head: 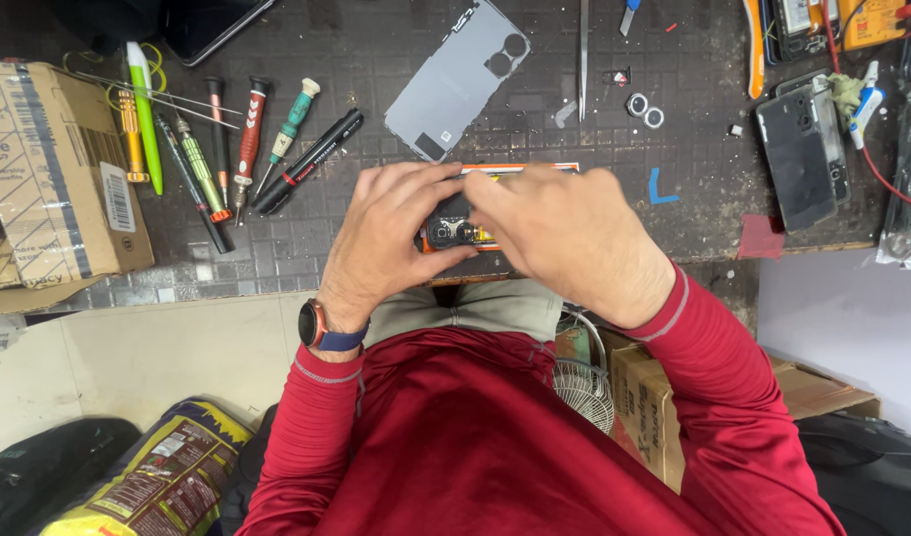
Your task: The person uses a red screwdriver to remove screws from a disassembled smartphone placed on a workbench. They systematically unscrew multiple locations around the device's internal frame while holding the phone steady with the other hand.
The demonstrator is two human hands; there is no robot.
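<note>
An opened orange-framed smartphone (467, 234), its camera modules exposed, is clamped between both hands at the near edge of the dark gridded desk (376, 60). Its long axis runs left to right. The left hand (386, 238) and right hand (564, 233) close on it equally, fingertips meeting above.

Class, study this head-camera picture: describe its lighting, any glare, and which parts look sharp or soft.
Head view: even, bright light, only soft shadows beneath the screwdrivers; mild sheen on the grey back cover; bench mat and both hands, left hand and right hand, sharp; the opened phone mostly hidden.
</note>
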